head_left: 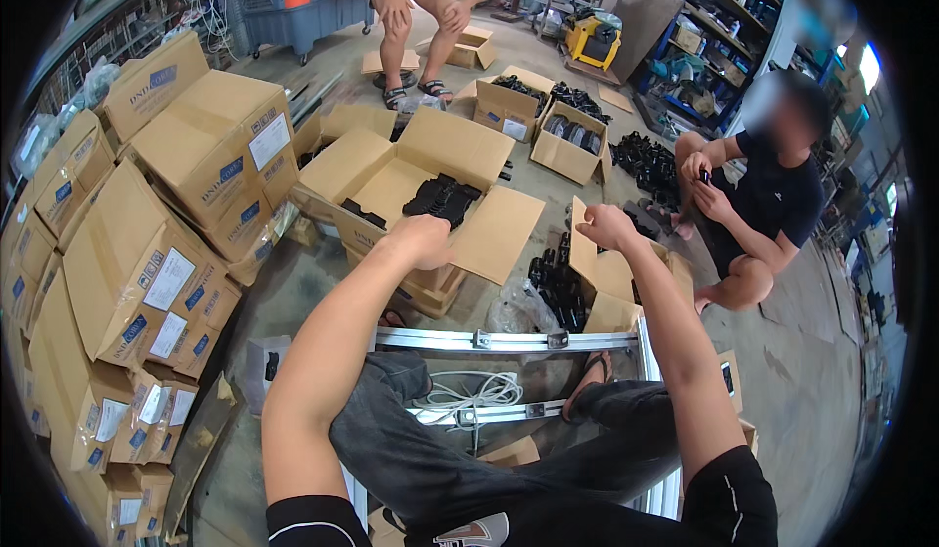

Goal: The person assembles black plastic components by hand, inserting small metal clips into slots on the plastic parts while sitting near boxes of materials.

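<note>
left hand (423, 237) curled at open carton's (494, 146) near edge, contents unclear | black parts (442, 198) just ahead, nearer left | right hand (604, 224) gripping small box flap (585, 244)

floor (822, 371) – bare concrete | shelving (719, 19) – blue racks | daylight – right

Boxes (215, 146) brown cardboard with white labels and blue print. Parts (442, 198) in open box black. Rail (489, 340) silver. Machine (594, 41) yellow. Trousers (430, 449) dark grey.
</note>
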